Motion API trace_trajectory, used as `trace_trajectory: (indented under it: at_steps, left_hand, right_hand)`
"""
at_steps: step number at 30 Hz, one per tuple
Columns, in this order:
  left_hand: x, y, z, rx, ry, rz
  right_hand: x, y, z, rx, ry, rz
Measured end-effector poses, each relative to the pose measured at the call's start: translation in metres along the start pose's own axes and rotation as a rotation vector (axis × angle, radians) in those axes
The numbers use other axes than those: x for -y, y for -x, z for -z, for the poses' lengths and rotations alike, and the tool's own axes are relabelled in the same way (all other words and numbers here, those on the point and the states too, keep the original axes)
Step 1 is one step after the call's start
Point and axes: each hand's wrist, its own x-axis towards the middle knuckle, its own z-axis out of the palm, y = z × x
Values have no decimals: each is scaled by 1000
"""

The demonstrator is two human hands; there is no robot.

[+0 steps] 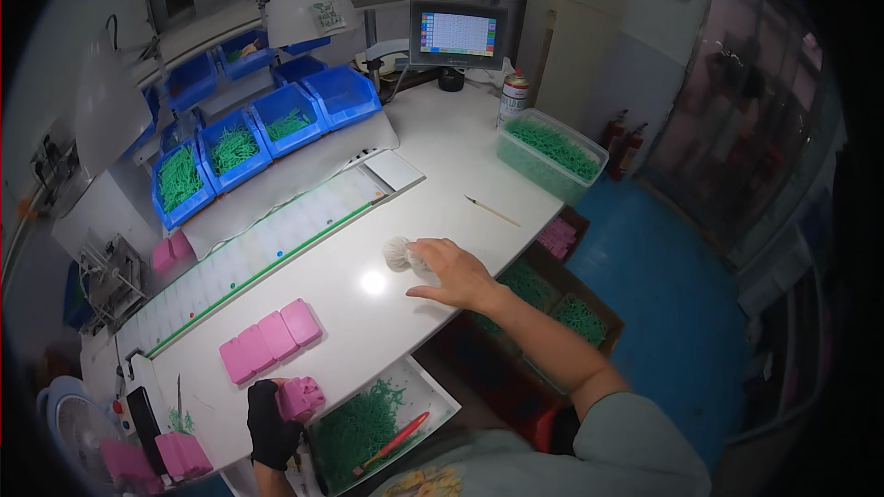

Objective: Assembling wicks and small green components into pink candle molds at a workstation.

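- So the small pink moulded block (301,398) is up in the black-gloved left hand (272,428), just on the near side of the row of four pink rectangular blocks (277,335). Those fingers are wrapped round it.
- Bare right hand (458,274) is well right of that row, thumb and fingers spread wide, fingertips over a round off-white bundle (397,255), maybe cloth or fibre. Can't tell if they're touching.
- My read: it's the pick-up step, block steadied on one side, bundle being grabbed on the other. Next move probably calls for closing thumb and fingers round the bundle while the block stays put.
- Room: the glossy white tabletop (354,339) is bare between the row and the right hand, so a low sideways carry looks easy.
- Edges: the conveyor-like white strip with a green border (249,258) runs along the row's far side. On the near side, right of the row, watch the pulled-out white drawer (433,385) of green bits; a dropped block could land in there.
- Farther right of the row, past the bundle, there's a thin pale-handled brush (493,211), clear of the hand.
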Motion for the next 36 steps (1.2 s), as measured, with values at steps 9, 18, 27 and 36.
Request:
trace_trajectory:
  at_steps: [9,18,27,36]
  left_hand:
    - [-3,-6,-4,-166,142,152]
    - [5,0,-5,-147,89,91]
    - [13,-3,-1,-177,448,67]
    - [23,6,-16,23,1555,376]
  right_hand:
    - [129,-2,3,-217,-440,122]
    - [179,15,-48,199,-253,355]
    - [182,14,-36,329,-400,331]
    - [206,3,-39,139,-315,488]
